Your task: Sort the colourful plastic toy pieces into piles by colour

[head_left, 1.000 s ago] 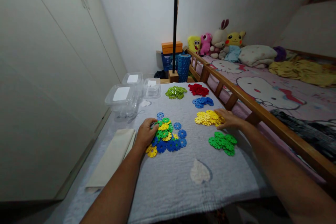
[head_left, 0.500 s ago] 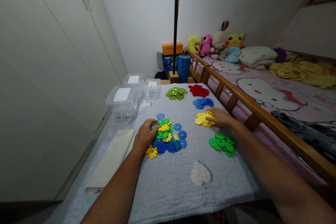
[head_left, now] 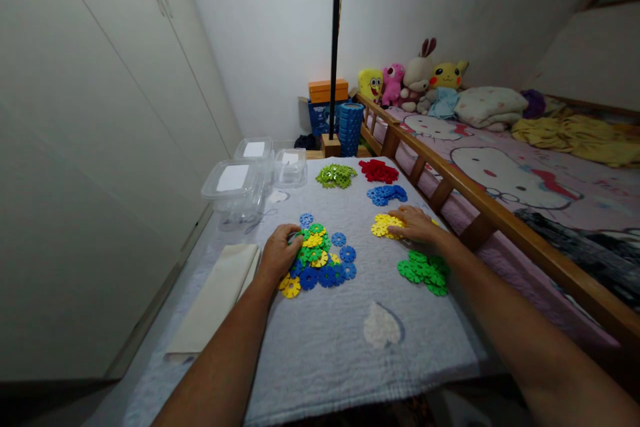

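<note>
On the left of the cloth, my left hand (head_left: pixel 281 252) rests against the left edge of a mixed pile of notched plastic discs (head_left: pixel 313 255), green, yellow and blue. Its fingers are bent and apart, with the tips partly hidden. My right hand (head_left: pixel 417 223) lies over the pile of yellow discs (head_left: pixel 383 225), fingers spread and touching them. A bit of yellow shows beyond that hand. Nearer to me is a heap of green discs (head_left: pixel 424 272). Blue discs (head_left: pixel 387 195) lie just behind the yellow ones. Several loose blue discs (head_left: pixel 347 253) flank the mixed pile.
Light-green pieces (head_left: pixel 336 175) and red pieces (head_left: pixel 379 171) lie at the table's far side. Clear plastic boxes (head_left: pixel 233 195) stand at the left, behind a folded beige cloth (head_left: pixel 215 303). A wooden bed rail (head_left: pixel 450 180) runs along the right; a black pole (head_left: pixel 334 47) rises behind.
My right hand has shifted slightly over the yellow discs, and a yellow bit now shows at its far right side. My left hand stays almost still beside the mixed pile.
</note>
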{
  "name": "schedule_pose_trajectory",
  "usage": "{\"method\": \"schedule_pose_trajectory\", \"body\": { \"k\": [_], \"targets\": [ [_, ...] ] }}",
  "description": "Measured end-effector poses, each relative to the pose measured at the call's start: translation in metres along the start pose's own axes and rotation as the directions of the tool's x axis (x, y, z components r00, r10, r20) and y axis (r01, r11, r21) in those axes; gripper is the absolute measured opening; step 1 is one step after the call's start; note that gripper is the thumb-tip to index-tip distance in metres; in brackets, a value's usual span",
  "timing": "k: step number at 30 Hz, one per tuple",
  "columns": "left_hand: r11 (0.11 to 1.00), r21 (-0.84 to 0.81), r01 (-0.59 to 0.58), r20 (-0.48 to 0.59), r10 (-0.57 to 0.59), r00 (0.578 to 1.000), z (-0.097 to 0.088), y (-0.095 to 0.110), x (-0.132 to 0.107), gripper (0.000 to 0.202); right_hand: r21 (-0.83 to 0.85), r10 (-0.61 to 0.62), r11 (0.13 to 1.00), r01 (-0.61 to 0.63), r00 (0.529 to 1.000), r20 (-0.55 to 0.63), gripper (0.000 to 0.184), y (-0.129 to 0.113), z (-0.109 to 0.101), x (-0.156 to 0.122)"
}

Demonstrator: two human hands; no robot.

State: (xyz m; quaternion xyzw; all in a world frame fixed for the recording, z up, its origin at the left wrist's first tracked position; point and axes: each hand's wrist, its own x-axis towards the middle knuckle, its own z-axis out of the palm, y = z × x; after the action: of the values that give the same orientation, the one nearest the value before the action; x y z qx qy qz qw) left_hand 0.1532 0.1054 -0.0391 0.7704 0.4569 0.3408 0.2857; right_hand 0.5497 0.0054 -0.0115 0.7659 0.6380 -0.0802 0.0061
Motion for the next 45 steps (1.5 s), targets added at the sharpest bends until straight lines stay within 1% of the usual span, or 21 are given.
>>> {"method": "schedule_pose_trajectory", "body": {
  "k": [2,4,6,8,11,13,16,19,22,25,29,33,36,39,41,42,43,44,45],
  "targets": [
    [1.0,0.0,-0.006,0.001,0.006,1.0,0.0,0.0,0.0,0.028,-0.015,0.027,1.0,-0.027,0.999,-0.048,0.068,-0.007,-0.004,-0.003],
    [1.0,0.0,-0.005,-0.002,0.005,1.0,-0.001,0.0,0.0,0.028,-0.01,0.028,1.0,-0.029,0.993,-0.112,0.069,-0.019,-0.009,-0.006],
    [1.0,0.003,-0.002,-0.001,0.002,1.0,-0.001,0.0,0.0,0.028,0.027,-0.009,1.0,0.014,0.986,-0.169,0.07,-0.036,-0.013,-0.011],
    [1.0,0.006,0.002,-0.001,-0.002,1.0,-0.001,0.001,0.0,0.028,0.089,-0.091,0.99,0.112,0.974,-0.207,0.067,-0.058,-0.012,-0.017],
    [1.0,0.009,0.005,0.005,-0.005,1.0,-0.002,0.002,-0.001,0.028,0.198,-0.268,0.93,0.308,0.941,-0.207,0.052,-0.096,-0.002,-0.026],
    [1.0,0.005,0.003,0.011,-0.003,1.0,-0.002,0.003,-0.001,0.027,0.25,-0.335,0.891,0.378,0.921,-0.198,0.043,-0.121,0.009,-0.029],
    [1.0,0.003,-0.013,0.019,0.013,1.0,-0.001,0.003,-0.001,0.026,0.251,-0.326,0.891,0.378,0.918,-0.226,0.043,-0.149,0.027,-0.03],
    [0.999,0.009,-0.034,0.041,0.034,0.999,0.0,0.004,-0.001,0.026,0.231,-0.286,0.912,0.34,0.928,-0.238,0.045,-0.16,0.039,-0.026],
    [0.999,0.012,-0.04,0.059,0.039,0.997,0.0,0.004,-0.002,0.026,0.24,-0.275,0.914,0.327,0.934,-0.227,0.045,-0.162,0.043,-0.021],
    [0.999,0.021,-0.043,0.064,0.042,0.997,0.0,0.004,-0.002,0.026,0.25,-0.281,0.91,0.33,0.936,-0.212,0.045,-0.162,0.041,-0.02],
    [0.999,0.029,-0.043,0.06,0.041,0.997,0.0,0.004,-0.001,0.025,0.218,-0.261,0.93,0.297,0.948,-0.18,0.04,-0.163,0.032,-0.02],
    [0.998,0.024,-0.051,0.054,0.049,0.997,0.0,0.003,-0.002,0.025,0.224,-0.264,0.932,0.284,0.958,-0.113,0.032,-0.163,0.019,-0.013],
    [0.998,0.024,-0.058,0.052,0.057,0.997,0.0,0.002,-0.002,0.025,0.327,-0.273,0.902,0.281,0.959,-0.071,0.027,-0.158,0.008,-0.001],
    [0.998,0.035,-0.061,0.052,0.059,0.997,0.0,0.001,-0.001,0.024,0.486,-0.268,0.841,0.239,0.963,-0.011,0.011,-0.143,-0.005,0.016],
    [0.997,0.039,-0.066,0.056,0.064,0.996,0.0,0.001,-0.001,0.024,0.574,-0.197,0.801,0.17,0.98,-0.014,0.009,-0.126,-0.016,0.03],
    [0.997,0.041,-0.068,0.058,0.066,0.996,0.0,0.001,-0.001,0.024,0.617,-0.125,0.778,0.121,0.991,-0.037,0.011,-0.115,-0.021,0.037],
    [0.997,0.044,-0.069,0.058,0.067,0.996,0.0,0.001,-0.001,0.024,0.663,-0.031,0.746,0.065,0.997,-0.064,0.012,-0.104,-0.026,0.044],
    [0.997,0.046,-0.068,0.058,0.066,0.996,0.0,0.002,-0.001,0.024,0.712,0.082,0.702,0.009,0.992,-0.094,0.014,-0.093,-0.031,0.052],
    [0.997,0.048,-0.067,0.057,0.064,0.996,0.0,0.002,-0.001,0.024,0.764,0.211,0.643,-0.055,0.972,-0.107,0.017,-0.082,-0.035,0.059]
  ]
}}
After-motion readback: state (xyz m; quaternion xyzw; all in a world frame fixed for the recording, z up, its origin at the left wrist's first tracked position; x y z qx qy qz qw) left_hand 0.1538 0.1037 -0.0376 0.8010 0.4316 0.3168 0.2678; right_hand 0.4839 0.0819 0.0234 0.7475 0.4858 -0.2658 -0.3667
